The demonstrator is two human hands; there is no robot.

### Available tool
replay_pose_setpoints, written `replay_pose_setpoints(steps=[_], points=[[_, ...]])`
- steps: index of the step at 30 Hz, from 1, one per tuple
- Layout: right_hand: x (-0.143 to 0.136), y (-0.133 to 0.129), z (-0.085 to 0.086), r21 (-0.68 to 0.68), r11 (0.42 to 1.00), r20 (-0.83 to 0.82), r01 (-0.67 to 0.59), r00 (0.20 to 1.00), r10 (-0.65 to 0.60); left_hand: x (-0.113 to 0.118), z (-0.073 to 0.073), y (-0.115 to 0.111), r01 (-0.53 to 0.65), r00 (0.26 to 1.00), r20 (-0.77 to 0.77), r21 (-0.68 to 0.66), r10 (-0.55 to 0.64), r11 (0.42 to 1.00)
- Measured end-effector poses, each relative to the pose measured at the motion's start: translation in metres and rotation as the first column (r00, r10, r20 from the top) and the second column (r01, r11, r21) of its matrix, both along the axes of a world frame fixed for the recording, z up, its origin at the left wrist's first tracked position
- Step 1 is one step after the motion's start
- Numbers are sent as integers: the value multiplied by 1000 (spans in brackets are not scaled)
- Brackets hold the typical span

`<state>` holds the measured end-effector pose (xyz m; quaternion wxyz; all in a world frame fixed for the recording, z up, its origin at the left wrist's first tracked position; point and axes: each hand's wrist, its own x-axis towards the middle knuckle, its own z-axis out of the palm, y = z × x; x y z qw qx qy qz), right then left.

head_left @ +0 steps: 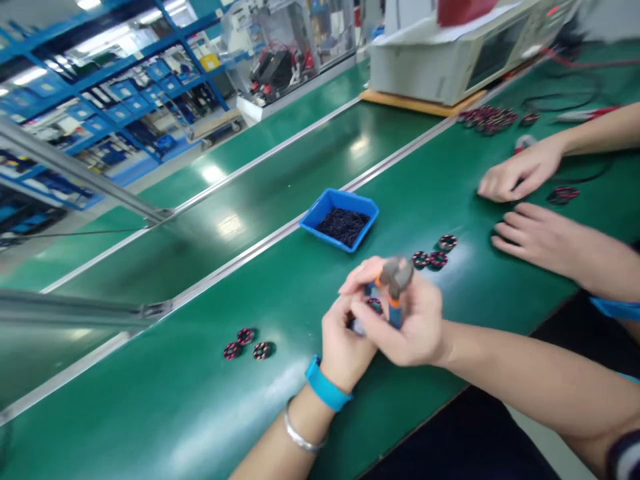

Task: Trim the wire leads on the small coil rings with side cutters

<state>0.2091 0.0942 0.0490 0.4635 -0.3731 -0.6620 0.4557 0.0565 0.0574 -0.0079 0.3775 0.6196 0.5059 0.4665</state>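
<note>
My left hand, with a blue band and a silver bangle at the wrist, has its fingers curled around a small ring-shaped coil, black with reddish windings. Close against it, my right hand grips a pair of cutting pliers with blue and orange handles, jaws pointing up. Fingers partly hide the coil, and motion blurs the pliers. Three similar coils lie on the green table to the left. Three more coils lie beyond my right hand.
Beyond my hands stands a blue bin of small dark pieces. At the right, a co-worker's two hands rest on the table near a coil. Farther back are a coil pile, red-handled pliers and a boxy instrument.
</note>
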Motion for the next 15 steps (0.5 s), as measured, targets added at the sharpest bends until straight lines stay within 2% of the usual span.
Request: replay_pose_setpoints(steps=[2,3,6,8,10,15], points=[[-34,-6,-6,-36,999,-33,15,999,-16,-25,3,-16,-121,992,18,-78,123,990],[-43,-7,-10,-81,997,-12,-16,1000,15,-35,5,-24,-183,981,41,-118,189,976],[-53,-2,-26,-248,951,110,-184,970,216,-50,7,-41,-292,945,97,-177,312,940],[-57,-2,-35,-290,932,134,-217,955,264,-53,6,-45,-299,941,111,-164,319,940],[-62,-5,-40,-274,939,102,-209,964,244,-53,5,-45,-277,948,122,-135,294,951],[-70,-8,-38,-238,945,-23,-225,974,227,-53,4,-44,-211,959,168,-112,227,971]])
